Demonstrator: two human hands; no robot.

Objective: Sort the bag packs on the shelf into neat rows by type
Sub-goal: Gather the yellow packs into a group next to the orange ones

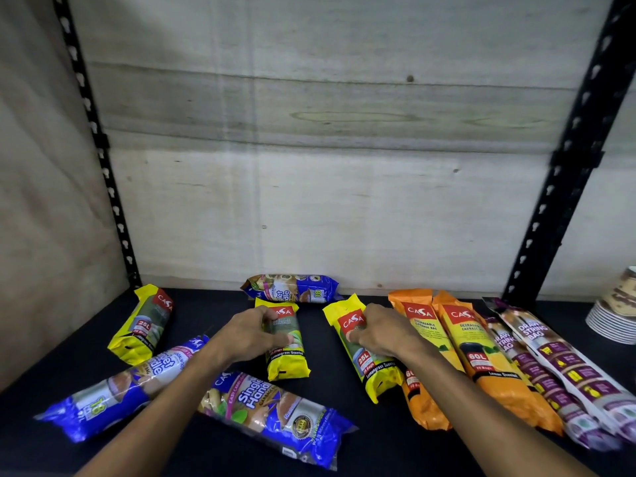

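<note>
Pale plank back wall [344, 187], black slotted uprights [564, 187], dark shelf board [344, 418], dim light

Shop storeroom: slotted metal shelf [564, 187] stocking garbage-bag packs [488, 359].

Two bare forearms enter from the bottom edge. Left hand [253, 333] and right hand [385, 330] wear no gloves, rings, watches or bracelets. No sleeve reaches into view on either arm. Fingernails look short and unpainted where visible.

Dim, even light — glare on shiny wrappers, edges bowed and softly blurred.
</note>
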